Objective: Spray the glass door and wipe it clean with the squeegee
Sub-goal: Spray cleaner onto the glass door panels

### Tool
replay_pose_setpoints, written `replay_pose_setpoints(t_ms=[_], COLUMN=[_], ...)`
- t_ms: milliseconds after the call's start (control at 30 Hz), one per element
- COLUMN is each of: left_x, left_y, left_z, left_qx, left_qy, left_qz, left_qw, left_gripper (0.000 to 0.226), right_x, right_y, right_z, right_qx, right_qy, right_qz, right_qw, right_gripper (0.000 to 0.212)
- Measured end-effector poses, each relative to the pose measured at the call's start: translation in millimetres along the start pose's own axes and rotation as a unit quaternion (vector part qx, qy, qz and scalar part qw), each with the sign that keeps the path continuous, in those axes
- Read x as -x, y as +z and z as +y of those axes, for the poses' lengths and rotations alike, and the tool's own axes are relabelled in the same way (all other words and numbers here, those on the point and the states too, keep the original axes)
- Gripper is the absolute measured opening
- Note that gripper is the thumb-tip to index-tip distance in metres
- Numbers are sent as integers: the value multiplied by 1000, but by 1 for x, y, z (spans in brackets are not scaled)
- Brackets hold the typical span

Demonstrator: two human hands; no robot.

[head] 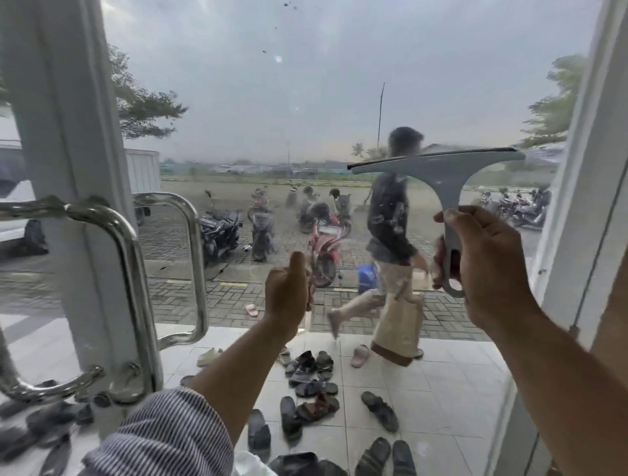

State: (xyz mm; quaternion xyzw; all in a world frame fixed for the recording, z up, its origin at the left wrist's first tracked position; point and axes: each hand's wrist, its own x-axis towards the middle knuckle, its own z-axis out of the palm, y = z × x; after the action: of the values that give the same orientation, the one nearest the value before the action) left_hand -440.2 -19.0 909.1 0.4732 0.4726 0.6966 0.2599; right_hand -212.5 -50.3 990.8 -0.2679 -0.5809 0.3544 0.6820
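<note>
The right hand is wrapped firmly around the handle of the pale grey plastic squeegee with a black rubber blade, held up in front of the clear glass door near its right edge, beside the white frame. The blade is uppermost and slants slightly, its right end higher; whether it touches the pane cannot be told. The left hand, on an arm in a striped sleeve, is raised near the middle of the pane with its fingers curled and thumb up; whether it holds anything cannot be told. Dark specks dot the top edge of the glass. A curved chrome pull handle stands at the left edge.
</note>
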Motion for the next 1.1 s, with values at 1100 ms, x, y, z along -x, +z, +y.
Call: replay_pose_setpoints(t_ms=[1100], left_x=[-52], left_y=[-147], left_z=[-6], left_qx=[59], left_qy=[20], left_qz=[-57], left_qw=[996], left_gripper=[41], right_x=[39], right_y=[148], right_z=[21], right_qx=[27], right_qy=[4], right_qz=[15], right_qw=[1000], right_gripper=[16])
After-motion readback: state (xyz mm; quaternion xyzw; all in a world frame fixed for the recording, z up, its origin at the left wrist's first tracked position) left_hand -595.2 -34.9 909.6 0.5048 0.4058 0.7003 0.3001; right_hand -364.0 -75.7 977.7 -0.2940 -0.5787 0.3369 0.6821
